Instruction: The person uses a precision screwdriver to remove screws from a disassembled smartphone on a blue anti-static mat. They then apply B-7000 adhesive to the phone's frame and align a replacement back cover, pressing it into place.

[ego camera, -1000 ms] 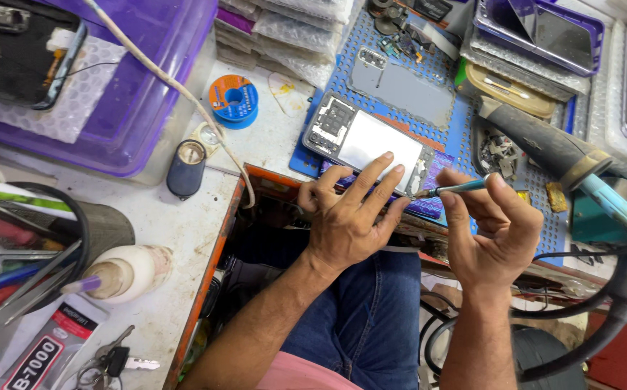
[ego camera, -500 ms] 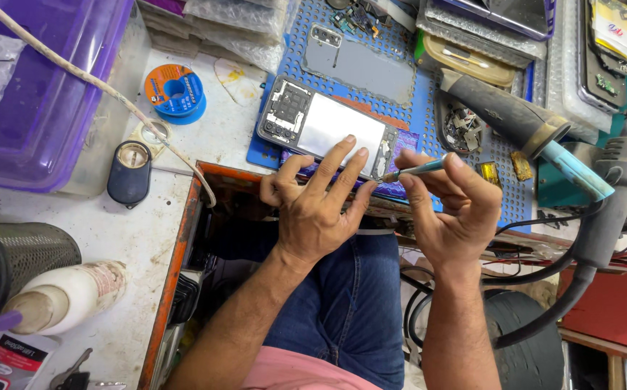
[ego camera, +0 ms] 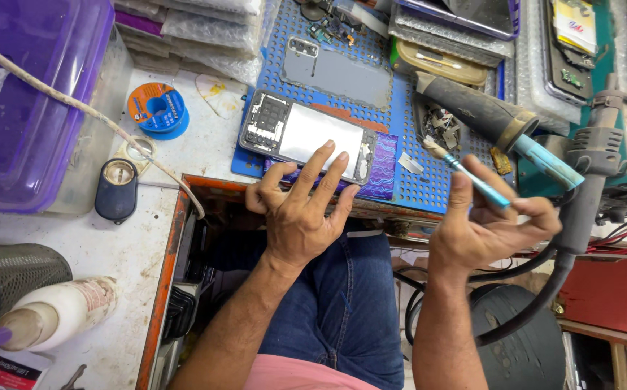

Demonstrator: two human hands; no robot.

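perforated blue mat (ego camera: 407, 184); left hand (ego camera: 300, 209) steadies opened phone (ego camera: 306, 136).

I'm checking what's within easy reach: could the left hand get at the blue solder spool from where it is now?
Probably yes. The left hand rests its fingertips on the opened phone, and the blue solder spool lies further left on the white bench. Only a thin cable crosses near it; nothing tall stands between.
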